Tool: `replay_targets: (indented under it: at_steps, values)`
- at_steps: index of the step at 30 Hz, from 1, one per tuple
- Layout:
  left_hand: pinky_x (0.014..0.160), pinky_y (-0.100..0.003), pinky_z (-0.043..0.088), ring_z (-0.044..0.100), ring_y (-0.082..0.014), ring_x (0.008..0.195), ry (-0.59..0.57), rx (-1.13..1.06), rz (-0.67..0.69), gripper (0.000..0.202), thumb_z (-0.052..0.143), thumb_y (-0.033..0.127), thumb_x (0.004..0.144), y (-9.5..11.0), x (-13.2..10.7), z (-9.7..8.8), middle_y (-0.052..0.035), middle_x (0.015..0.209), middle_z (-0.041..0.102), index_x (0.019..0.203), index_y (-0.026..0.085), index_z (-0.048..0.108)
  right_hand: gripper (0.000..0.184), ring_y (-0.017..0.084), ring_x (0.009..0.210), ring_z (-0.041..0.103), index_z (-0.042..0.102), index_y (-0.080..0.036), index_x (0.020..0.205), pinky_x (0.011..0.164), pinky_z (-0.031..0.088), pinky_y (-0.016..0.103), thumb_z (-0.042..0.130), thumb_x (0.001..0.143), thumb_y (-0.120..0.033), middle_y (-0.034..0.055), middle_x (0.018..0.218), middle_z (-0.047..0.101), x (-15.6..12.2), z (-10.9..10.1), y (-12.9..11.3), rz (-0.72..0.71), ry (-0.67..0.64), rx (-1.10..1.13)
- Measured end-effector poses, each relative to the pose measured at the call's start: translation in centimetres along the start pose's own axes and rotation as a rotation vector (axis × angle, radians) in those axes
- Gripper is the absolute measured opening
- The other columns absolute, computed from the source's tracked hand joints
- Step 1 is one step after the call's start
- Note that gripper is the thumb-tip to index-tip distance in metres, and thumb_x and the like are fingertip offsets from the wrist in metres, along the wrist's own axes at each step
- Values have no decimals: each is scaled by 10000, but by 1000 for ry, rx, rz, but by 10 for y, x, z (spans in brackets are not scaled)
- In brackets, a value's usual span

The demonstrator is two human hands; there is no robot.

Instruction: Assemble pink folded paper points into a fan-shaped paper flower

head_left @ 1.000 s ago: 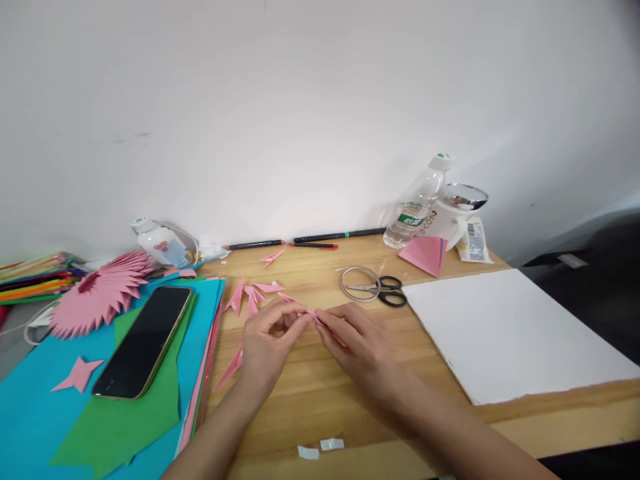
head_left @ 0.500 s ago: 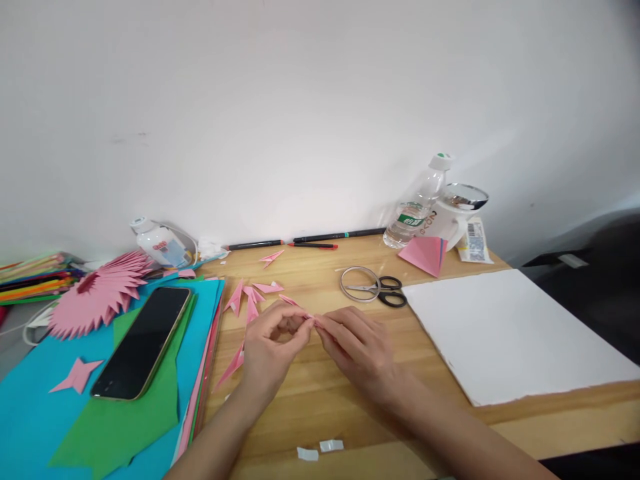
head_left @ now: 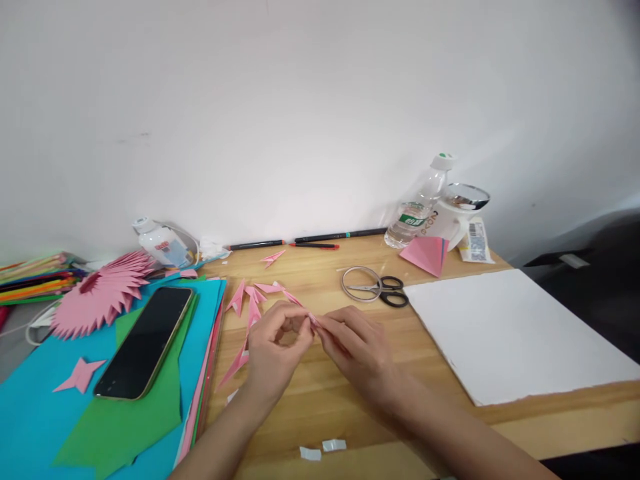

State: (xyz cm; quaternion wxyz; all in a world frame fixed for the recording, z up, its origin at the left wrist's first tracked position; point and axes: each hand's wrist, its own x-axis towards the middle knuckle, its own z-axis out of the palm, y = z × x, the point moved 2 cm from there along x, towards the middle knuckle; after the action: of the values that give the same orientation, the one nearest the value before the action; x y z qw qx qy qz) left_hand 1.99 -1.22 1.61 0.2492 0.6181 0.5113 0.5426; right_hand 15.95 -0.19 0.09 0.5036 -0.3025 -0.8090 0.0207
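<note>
Between the fingertips of both hands is a small folded pink paper piece (head_left: 313,319), mostly covered by the fingers. My left hand (head_left: 280,343) pinches it from the left with thumb and forefinger. From the right, my right hand (head_left: 357,343) closes its fingers on the same piece. Several other folded pink paper pieces (head_left: 253,308) lie on the wooden table just left of and behind my left hand. Two short white strips (head_left: 323,449) lie in front of the hands, near the table's front.
Scissors (head_left: 393,291) and a metal ring (head_left: 361,285) lie behind my right hand. A white board (head_left: 520,340) covers the right side. At left, a phone (head_left: 145,343) rests on coloured paper sheets (head_left: 30,413). A water bottle (head_left: 417,203) and mug (head_left: 457,213) stand at the back.
Both hands keep their pinch on the pink piece, with a slight shift of the fingers. The whole view has moved a few pixels.
</note>
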Motion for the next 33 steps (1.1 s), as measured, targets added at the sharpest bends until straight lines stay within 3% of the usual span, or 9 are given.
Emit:
replay_targets:
  at_steps: [5,28,33]
  values:
    - [553,-212,496,585,-103,610,-26,-32,-21,109,597,125,732,2,-1,2,-5,725,602,827,176,618,210,130,662,560,598,-137,979,568,462,233,582,784,-59,65,760,644,4,-2,1,13,17,6]
    - [522,-205,489,586,-103,585,-35,-116,-134,67,601,177,750,-1,-2,3,3,715,593,815,178,618,241,120,677,556,585,-163,1024,580,449,222,587,794,-91,47,780,647,1,-3,2,14,-18,-53]
    - [560,-231,504,599,-109,596,15,-174,-126,113,575,160,771,1,-4,3,6,743,597,877,198,574,271,117,684,554,576,-156,1054,587,444,218,595,789,-100,45,787,641,0,-3,5,5,4,-67]
